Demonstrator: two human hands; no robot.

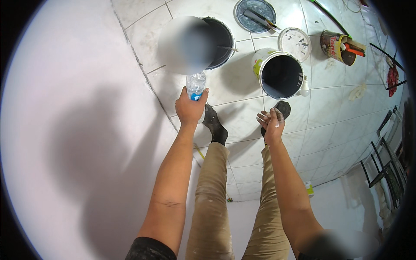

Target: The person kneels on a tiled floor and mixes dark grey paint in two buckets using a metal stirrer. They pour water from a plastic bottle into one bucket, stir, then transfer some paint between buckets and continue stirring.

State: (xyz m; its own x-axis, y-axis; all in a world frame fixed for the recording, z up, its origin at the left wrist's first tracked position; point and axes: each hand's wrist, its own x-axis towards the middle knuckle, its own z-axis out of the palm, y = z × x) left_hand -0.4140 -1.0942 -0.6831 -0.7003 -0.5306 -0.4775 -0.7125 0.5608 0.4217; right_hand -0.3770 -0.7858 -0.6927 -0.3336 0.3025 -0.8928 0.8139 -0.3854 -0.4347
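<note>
My left hand (189,108) is closed around a clear plastic water bottle (196,84) with a blue label, beside my dark-socked foot. A blurred patch hides what lies just above the bottle and part of a dark bucket (223,43) with a stick across its rim. My right hand (272,123) has whitish smears and partly curled fingers, pinching something small that I cannot make out. Just beyond it stands a white bucket (263,57) with a dark inside, with a white light bulb (305,89) at its side.
Two lids (293,42) (255,11) lie behind the buckets, the darker bearing flat tools. A tin (331,45) of tools stands at right, near red material (392,80) and dark metal frames (385,169). A pale wall (65,86) fills the left; a yellow tape measure (199,151) lies behind my leg.
</note>
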